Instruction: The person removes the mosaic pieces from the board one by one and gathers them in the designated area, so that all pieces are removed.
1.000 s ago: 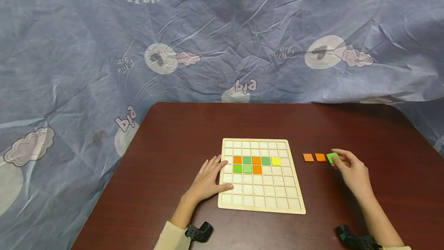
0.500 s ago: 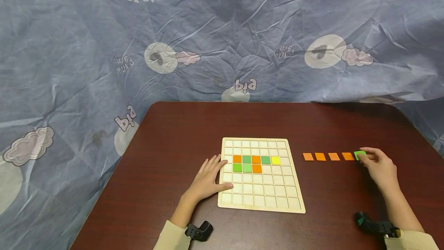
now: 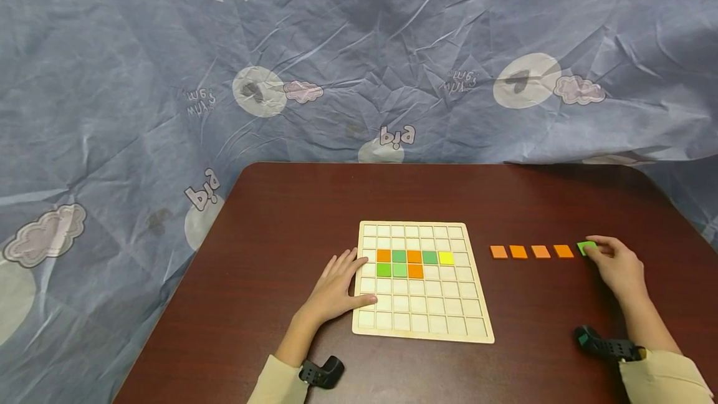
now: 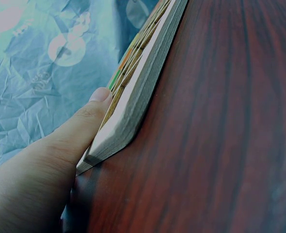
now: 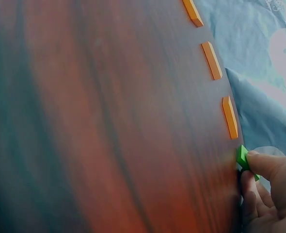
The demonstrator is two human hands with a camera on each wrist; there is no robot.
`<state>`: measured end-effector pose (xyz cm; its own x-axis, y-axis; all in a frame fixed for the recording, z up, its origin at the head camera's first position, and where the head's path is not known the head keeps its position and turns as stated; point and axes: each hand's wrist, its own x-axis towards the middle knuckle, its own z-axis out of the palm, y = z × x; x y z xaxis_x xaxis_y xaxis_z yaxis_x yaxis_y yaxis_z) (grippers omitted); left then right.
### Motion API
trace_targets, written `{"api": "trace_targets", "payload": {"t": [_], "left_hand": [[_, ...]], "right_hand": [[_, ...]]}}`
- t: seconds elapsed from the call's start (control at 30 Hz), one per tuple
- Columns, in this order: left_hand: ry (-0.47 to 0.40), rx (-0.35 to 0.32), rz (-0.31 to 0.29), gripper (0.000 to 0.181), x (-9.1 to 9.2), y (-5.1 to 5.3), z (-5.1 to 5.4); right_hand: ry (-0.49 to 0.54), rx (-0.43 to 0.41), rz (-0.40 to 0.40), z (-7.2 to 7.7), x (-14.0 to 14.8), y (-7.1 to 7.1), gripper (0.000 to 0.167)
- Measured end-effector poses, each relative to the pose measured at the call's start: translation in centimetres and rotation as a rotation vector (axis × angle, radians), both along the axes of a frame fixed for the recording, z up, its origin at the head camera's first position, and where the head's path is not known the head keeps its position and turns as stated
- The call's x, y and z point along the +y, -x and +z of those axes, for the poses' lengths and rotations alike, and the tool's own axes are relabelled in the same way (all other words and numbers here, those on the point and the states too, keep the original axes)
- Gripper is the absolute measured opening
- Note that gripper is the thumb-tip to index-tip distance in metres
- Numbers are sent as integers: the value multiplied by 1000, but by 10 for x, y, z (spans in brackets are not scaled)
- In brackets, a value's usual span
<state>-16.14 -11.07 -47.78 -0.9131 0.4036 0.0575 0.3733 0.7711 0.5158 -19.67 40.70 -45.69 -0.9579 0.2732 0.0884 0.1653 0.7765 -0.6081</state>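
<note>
The left hand lies spread on the left edge of a pale gridded board, its thumb over the border; in the left wrist view the thumb presses the board's rim. Orange and green tiles and one yellow tile sit in two rows of the grid. At the right, the right hand pinches a light green tile at the right end of a row of orange tiles. The right wrist view shows thumb and fingers on that green tile.
A dark red-brown table carries everything. Behind it hangs a wrinkled blue-grey cloth with printed clouds and letters. Each wrist wears a black band, the left one near the board's lower left corner.
The right hand has moved right with the green tile, and two more orange tiles show in the row it was covering. Lately a small gap opened beside the green tile. The left hand stays put.
</note>
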Motion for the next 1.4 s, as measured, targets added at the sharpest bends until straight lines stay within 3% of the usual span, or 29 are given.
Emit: {"api": "trace_targets", "payload": {"t": [0.4, 0.93, 1.4], "left_hand": [[5, -14, 2, 80, 1, 1, 2], [4, -21, 3, 80, 0, 0, 0], [4, -16, 5, 79, 1, 0, 1]], "right_hand": [[-104, 32, 17, -2, -2, 4, 37], [-3, -1, -31, -1, -6, 0, 44], [-35, 56, -20, 15, -31, -13, 41]]}}
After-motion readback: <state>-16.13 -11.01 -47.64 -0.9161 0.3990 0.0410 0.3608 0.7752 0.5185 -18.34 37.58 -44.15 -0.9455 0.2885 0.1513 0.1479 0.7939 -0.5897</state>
